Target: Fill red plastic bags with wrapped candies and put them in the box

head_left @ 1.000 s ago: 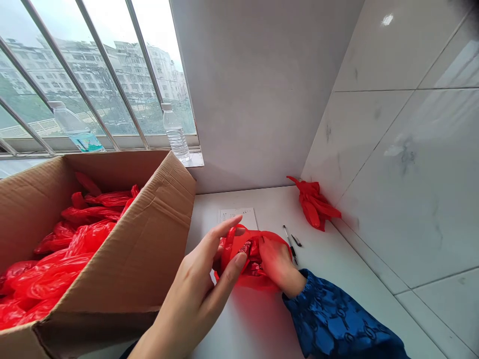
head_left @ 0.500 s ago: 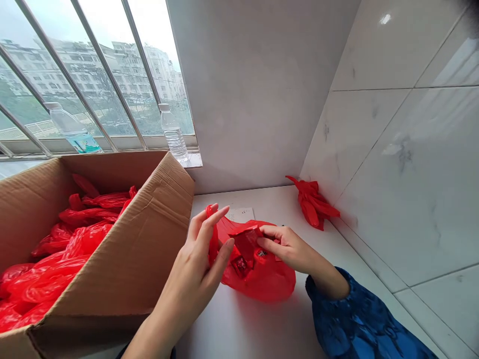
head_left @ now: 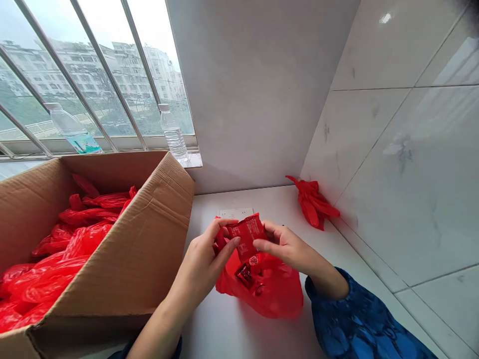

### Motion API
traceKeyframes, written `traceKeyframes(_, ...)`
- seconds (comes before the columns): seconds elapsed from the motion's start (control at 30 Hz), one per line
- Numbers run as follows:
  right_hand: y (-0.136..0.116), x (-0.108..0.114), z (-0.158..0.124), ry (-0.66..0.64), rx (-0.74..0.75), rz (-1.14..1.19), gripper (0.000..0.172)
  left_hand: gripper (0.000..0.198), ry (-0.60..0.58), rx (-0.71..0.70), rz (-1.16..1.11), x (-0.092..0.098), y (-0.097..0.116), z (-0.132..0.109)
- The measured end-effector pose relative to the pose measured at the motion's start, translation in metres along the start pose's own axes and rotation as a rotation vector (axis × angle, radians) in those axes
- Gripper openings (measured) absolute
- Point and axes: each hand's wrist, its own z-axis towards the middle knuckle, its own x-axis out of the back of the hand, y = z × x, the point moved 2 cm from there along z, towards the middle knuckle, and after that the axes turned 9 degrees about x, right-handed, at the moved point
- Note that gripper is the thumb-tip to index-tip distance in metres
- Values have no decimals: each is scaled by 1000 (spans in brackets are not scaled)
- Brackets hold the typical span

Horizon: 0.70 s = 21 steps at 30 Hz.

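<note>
Red rectangular foil packet (head_left: 247, 235), long edge slanting up rightward, sits pinched between your left hand (head_left: 204, 254) and right hand (head_left: 286, 247), above a red plastic bag (head_left: 265, 291).

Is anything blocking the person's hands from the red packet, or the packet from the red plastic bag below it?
Nothing visible does. The left hand and right hand are already on the red packet, which is held just above the red plastic bag, with nothing between them.
</note>
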Motion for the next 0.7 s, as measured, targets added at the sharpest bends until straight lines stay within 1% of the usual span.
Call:
traceKeyframes(0.1, -8, 5, -6, 25, 25, -353, 21, 31, 12, -2, 22, 2, 2, -1)
traceKeyframes(0.17, -16, 9, -12, -9, 31, -553, 13, 34, 16, -17, 19, 7, 6, -4)
traceKeyframes(0.23, -19, 10, -19, -84, 12, -685, 14, 39, 43, -26, 6, 12, 8, -8)
traceKeyframes(0.3, -18, 8, -22, -121, -36, -852, 19, 44, 72, -42, -4, 17, 10, -14)
traceKeyframes(0.33, -16, 7, -22, -110, -66, -967, 19, 45, 83, -57, -10, 19, 11, -17)
traceKeyframes(0.4, -12, 2, -20, -45, -118, -1199, 17, 44, 108, -102, -21, 22, 12, -22)
traceKeyframes(0.43, -11, -1, -18, -18, -134, -1279, 14, 42, 129, -124, -26, 23, 13, -24)
traceKeyframes(0.5, -9, -7, -17, -13, -151, -1343, 13, 37, 174, -148, -44, 24, 14, -27)
traceKeyframes(0.6, -9, -12, -22, -71, -187, -1326, 21, 29, 252, -167, -102, 28, 17, -26)
traceKeyframes(0.7, -13, -12, -32, -106, -233, -1315, 20, 23, 313, -178, -158, 31, 21, -24)
